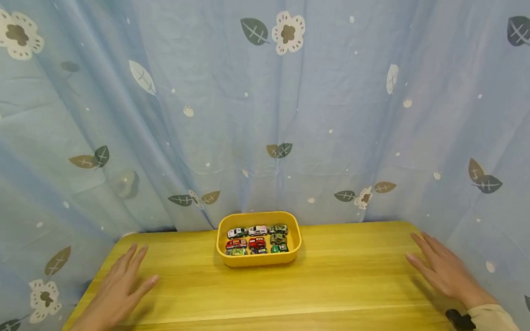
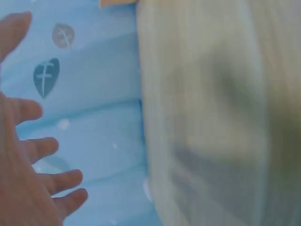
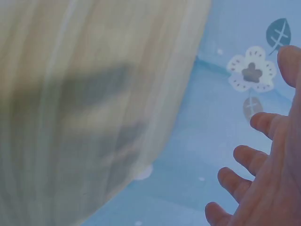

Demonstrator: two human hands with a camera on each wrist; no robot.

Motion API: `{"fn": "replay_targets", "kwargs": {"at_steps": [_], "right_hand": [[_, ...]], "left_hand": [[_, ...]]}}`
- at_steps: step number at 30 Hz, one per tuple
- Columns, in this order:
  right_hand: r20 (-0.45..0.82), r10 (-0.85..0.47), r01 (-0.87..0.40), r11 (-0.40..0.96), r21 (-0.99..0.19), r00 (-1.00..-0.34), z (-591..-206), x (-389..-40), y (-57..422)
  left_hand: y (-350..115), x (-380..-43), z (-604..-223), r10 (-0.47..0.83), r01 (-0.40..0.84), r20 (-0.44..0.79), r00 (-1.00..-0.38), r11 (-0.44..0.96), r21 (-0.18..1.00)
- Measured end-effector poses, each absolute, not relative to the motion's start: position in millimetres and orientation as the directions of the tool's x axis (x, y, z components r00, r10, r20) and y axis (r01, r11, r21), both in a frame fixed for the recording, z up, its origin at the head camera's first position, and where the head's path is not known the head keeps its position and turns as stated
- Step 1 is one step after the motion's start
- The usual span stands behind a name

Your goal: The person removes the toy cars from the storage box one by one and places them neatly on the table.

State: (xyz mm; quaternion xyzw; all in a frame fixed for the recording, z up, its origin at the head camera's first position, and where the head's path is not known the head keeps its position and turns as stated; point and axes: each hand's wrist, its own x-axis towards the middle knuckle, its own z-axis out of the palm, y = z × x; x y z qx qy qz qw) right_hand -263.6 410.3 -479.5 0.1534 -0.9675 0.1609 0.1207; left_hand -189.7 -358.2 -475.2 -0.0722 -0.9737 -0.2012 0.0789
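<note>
A yellow tray [image 1: 257,261] with raised sides stands at the back middle of the wooden table, holding several small toy cars. Among them are a white car [image 1: 258,230], a red car [image 1: 257,243] and a dark green one [image 1: 279,239]. My left hand [image 1: 117,289] hovers over the table's left side, fingers extended and thumb apart, with nothing in it. Over the right edge is my right hand [image 1: 448,271], its fingers likewise spread and holding nothing. In the wrist views the left palm [image 2: 23,174] and right palm [image 3: 273,188] are bare.
The wooden table [image 1: 330,290] has rounded far corners. A blue curtain [image 1: 325,113] with flowers and leaves hangs right behind it and along both sides. A black band [image 1: 460,320] sits at the right wrist beside a beige sleeve [image 1: 504,330].
</note>
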Motion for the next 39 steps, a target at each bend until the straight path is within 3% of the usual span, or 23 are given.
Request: {"fn": "replay_targets", "kwargs": {"at_steps": [6, 14, 28, 39], "right_hand": [[0.303, -0.282, -0.365, 0.892, -0.266, -0.91, -468, -273, 390], [0.31, -0.323, -0.398, 0.891, -0.218, -0.894, -446, -290, 345], [0.301, -0.401, -0.477, 0.843, -0.248, -0.865, -430, -323, 246], [0.303, -0.506, -0.581, 0.772, -0.258, -0.807, -430, -344, 175]], "left_hand": [[-329, -208, -463, 0.131, 0.25, 0.271, -0.954, 0.847, 0.468], [-288, -237, -461, 0.162, 0.289, 0.266, -0.95, 0.776, 0.56], [-236, -272, -505, 0.178, 0.248, 0.174, -0.969, 0.649, 0.72], [-214, -283, -528, 0.147, 0.259, 0.214, -0.966, 0.559, 0.787]]}}
